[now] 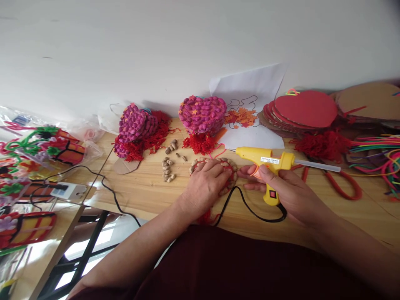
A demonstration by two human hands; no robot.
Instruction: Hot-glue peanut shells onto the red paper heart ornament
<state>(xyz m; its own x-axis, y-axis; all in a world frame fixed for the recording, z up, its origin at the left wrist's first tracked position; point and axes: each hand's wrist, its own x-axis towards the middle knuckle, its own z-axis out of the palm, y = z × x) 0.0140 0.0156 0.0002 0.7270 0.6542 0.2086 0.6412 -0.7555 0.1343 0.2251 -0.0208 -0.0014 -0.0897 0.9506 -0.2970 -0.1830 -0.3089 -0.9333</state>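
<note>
My left hand (208,183) lies over a red heart (231,177) edged with peanuts, its fingers bent and close together. Whatever sits under those fingertips is hidden. In my right hand (292,189) is a yellow hot glue gun (261,155), with a finger at its orange trigger. A clear glue stick (317,165) juts from the gun's back, and the nozzle points left, above the heart. Red yarn (206,217) shows below my left hand. Left of the heart, loose peanuts (168,168) are scattered on the wooden table (140,196).
Purple peanut hearts (203,114) with red fringe stand by the wall. Orange stars (242,118) lie on white paper (268,135). Stacked red hearts (308,109) and colourful cords (375,150) are at right. A black cable (250,212) loops below the gun; a power strip (68,191) is at left.
</note>
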